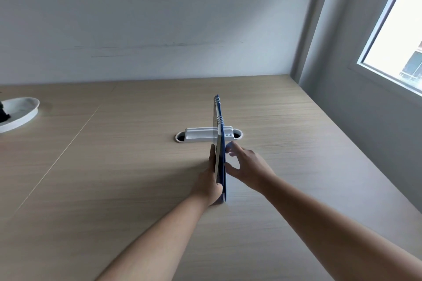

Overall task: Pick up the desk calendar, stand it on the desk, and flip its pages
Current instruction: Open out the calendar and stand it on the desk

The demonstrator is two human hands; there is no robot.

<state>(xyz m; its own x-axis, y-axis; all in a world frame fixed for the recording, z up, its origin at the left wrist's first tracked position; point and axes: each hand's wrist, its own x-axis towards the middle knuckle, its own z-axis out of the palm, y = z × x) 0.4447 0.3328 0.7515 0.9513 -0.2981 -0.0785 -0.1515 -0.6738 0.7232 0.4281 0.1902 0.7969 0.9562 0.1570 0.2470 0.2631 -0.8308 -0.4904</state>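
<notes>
The desk calendar [219, 143] is seen edge-on in the middle of the wooden desk [114, 166], folded flat, blue-covered with white spiral rings at its far end. My left hand [211, 183] grips its near lower end, fingers along the left face and thumb at the near edge. Just right of the calendar my right hand [246, 165] hovers with fingers spread, its fingertips close to the blue cover; whether they touch it I cannot tell. The calendar's pages are hidden from this angle.
A white cable-port cover [209, 135] is set into the desk right behind the calendar. A white oval dish [19, 113] with something dark in it sits at the far left. A wall runs along the back, and a window [402, 29] is at the right.
</notes>
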